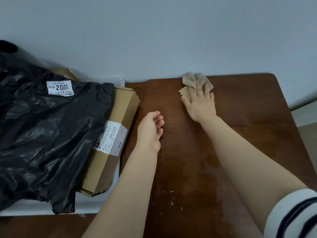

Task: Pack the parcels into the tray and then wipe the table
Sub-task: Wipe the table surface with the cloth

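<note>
Now right fingers (199,87) flatten cloth (190,79) at table's (257,134) far edge
Empty left fingers (158,123) relaxed; overshooting could drop cloth off

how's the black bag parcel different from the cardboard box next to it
The black bag parcel is soft, crinkled, glossy plastic; the cardboard box is stiff brown card. The bag lies on top, covering the box's left part. The bag's label bears a large 2001; the box's has small print and barcodes. Both carry a white label and lie in the white tray.
</note>
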